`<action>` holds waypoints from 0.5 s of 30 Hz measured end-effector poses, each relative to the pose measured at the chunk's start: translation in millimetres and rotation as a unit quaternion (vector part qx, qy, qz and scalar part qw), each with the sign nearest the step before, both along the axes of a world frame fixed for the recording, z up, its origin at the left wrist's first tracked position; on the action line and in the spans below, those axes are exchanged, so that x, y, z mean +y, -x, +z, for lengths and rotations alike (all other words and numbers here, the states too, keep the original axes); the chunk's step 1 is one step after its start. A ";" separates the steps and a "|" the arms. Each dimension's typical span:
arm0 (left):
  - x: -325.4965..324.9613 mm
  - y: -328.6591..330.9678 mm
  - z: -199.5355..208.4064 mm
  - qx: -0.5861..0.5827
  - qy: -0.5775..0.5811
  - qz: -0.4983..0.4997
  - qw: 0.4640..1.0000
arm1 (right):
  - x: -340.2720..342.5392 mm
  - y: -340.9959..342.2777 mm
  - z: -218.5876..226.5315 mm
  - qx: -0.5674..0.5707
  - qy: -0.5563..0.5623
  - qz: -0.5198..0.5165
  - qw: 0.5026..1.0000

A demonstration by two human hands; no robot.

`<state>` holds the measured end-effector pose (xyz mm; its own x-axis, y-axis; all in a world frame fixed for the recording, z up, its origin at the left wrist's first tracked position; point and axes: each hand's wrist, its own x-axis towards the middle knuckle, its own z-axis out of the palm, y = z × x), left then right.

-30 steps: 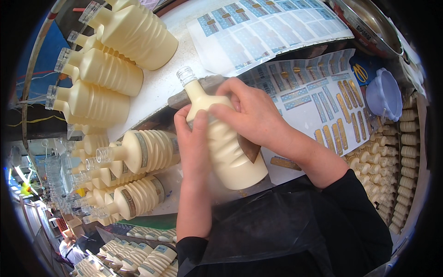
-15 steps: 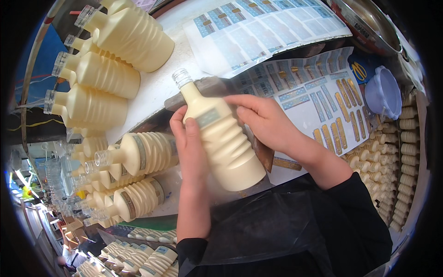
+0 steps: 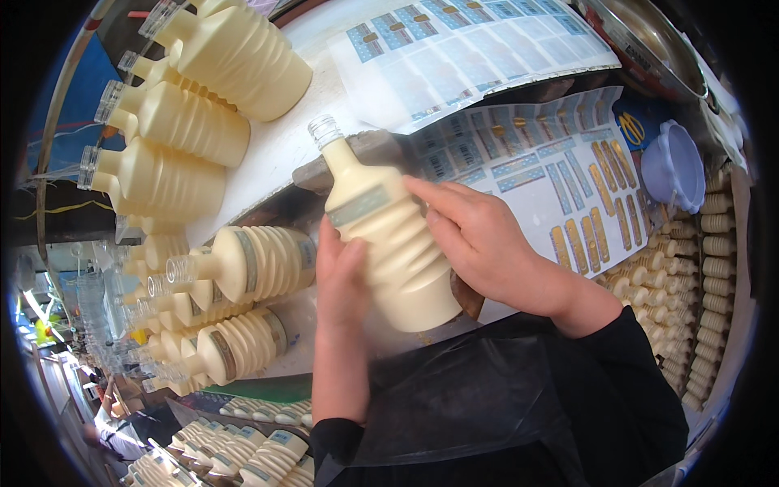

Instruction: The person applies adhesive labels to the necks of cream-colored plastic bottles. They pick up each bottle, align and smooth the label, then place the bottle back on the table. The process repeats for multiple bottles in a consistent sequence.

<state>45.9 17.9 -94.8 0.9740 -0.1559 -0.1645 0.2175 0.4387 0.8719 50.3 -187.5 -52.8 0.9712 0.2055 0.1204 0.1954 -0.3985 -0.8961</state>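
Note:
A cream bottle (image 3: 402, 258) with ridged sides and a clear threaded neck lies tilted across my lap, its neck pointing up and left. A pale blue label strip (image 3: 359, 206) crosses its shoulder. My left hand (image 3: 339, 264) grips the bottle's left side, thumb on the front, the other fingers mostly hidden beneath. My right hand (image 3: 475, 231) rests against the right side, with its extended fingertips touching the shoulder near the label's right end. Under the bottle's neck lies a worn grey block (image 3: 312, 176).
Unlabelled cream bottles (image 3: 174, 183) stand stacked at the upper left, above labelled ones (image 3: 243, 264). Label sheets (image 3: 479, 61) cover the far tabletop; another sheet (image 3: 519, 211) with blue and gold strips lies at right, beside a lavender bucket (image 3: 677, 170). More bottles fill the right edge and lower left.
The label strip now reaches farther round the bottle's left shoulder. My left thumb has slid down the bottle, and my right hand has moved slightly lower and lies flatter against it.

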 end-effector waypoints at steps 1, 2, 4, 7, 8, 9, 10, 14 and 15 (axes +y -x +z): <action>0.4 0.2 -0.2 0.003 -0.003 0.005 1.000 | 0.5 0.3 0.6 0.001 -0.001 0.002 1.000; 0.4 -0.1 -0.6 0.006 -0.005 0.008 1.000 | 0.6 0.4 1.3 0.002 -0.002 0.002 1.000; 0.8 0.0 -0.2 0.012 -0.009 0.014 1.000 | 1.3 0.4 1.0 0.000 -0.002 0.002 1.000; -1.0 0.8 3.0 0.019 -0.018 0.022 0.999 | 1.1 0.8 -4.6 -0.014 -0.004 -0.005 1.000; -1.6 1.2 4.5 0.023 -0.021 0.027 0.999 | 1.9 0.6 -7.1 -0.021 -0.003 -0.006 1.000; -2.2 1.6 6.0 0.026 -0.024 0.033 0.999 | 2.4 0.3 -11.8 -0.019 -0.019 -0.013 1.000; -3.2 1.6 7.2 0.016 -0.061 0.033 0.997 | 2.4 -0.2 -17.5 -0.017 -0.035 -0.018 0.999; -7.8 2.7 16.9 -0.027 -0.254 0.068 0.964 | 0.5 -10.0 -7.6 0.147 -0.140 -0.001 0.979; -9.4 4.1 22.0 -0.037 -0.305 0.077 0.948 | 0.5 -12.6 -7.0 0.187 -0.168 0.004 0.968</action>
<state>41.8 8.5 -72.8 0.9900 0.0912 -0.1080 0.1195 -0.1315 0.9841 62.9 -187.0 -59.8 0.9584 0.2233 -0.1780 -0.1656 -0.0730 -0.9835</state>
